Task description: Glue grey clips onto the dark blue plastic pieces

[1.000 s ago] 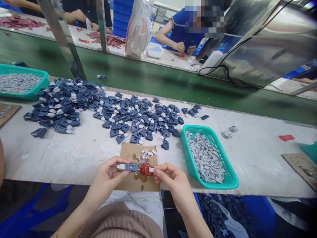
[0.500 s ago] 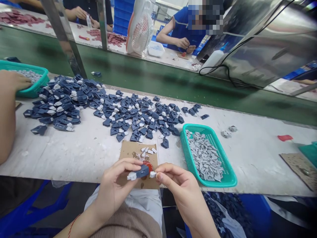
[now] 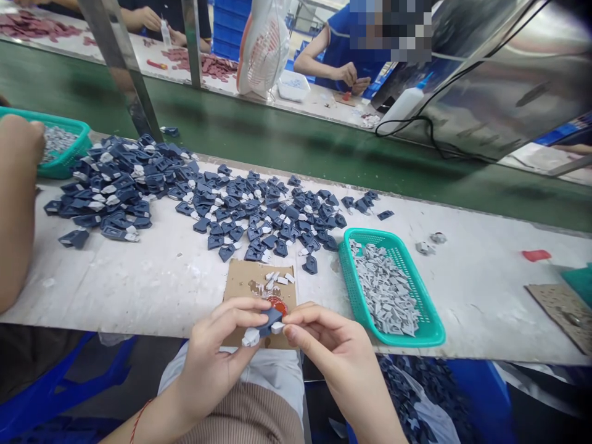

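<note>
My left hand [image 3: 219, 342] grips a dark blue plastic part [image 3: 271, 319] with a pale grey end piece [image 3: 250, 337] on its left. Between thumb and forefinger, my right hand [image 3: 330, 339] pinches a small light grey piece [image 3: 277, 327] against the blue part's right end; whether it is seated I cannot tell. Both hands are over a brown cardboard square [image 3: 240, 274]. On that card, partly hidden by my fingers, lies a round red dish [image 3: 278, 304], with several small white pieces [image 3: 283, 280] behind it.
A green basket [image 3: 346, 287] of small grey pieces stands right of the card. Behind lies a wide pile of blue parts [image 3: 259, 213]. At left, a co-worker's arm [image 3: 16, 203] reaches to another green basket [image 3: 76, 154]. People work across the green strip [image 3: 296, 139].
My right hand has brought the small grey piece left against the blue part, closing the gap. My left hand has tilted the part. The co-worker's hand at left has lifted.
</note>
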A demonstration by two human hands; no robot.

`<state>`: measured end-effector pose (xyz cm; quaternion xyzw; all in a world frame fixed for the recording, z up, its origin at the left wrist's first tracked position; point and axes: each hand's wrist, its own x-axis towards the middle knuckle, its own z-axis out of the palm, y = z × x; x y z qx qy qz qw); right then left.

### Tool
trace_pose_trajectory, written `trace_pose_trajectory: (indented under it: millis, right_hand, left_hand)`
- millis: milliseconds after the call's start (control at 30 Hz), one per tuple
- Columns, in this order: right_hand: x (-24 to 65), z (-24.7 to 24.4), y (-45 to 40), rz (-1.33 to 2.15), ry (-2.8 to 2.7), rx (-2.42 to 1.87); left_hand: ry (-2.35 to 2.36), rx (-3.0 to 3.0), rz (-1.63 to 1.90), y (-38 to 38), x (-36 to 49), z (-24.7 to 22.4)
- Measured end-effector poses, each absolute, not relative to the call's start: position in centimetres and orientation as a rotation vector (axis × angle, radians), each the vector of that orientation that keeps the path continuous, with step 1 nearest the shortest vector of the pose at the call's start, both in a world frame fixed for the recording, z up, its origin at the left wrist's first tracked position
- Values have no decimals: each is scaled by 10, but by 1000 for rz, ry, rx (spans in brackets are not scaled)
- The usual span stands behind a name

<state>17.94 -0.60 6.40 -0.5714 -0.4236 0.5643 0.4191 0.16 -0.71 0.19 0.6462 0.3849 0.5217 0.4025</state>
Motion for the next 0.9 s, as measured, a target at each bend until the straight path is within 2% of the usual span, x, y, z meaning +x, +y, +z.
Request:
trace_pose_trajectory:
  millis: [400, 900]
  right_hand:
    - [169, 54, -14, 1240, -1142, -1492]
    - [162, 46, -11, 1592, -991, -1366]
  left_hand:
    - [994, 1611, 1380, -9, 4, 2]
    - [1055, 1264, 1236, -8, 10, 12]
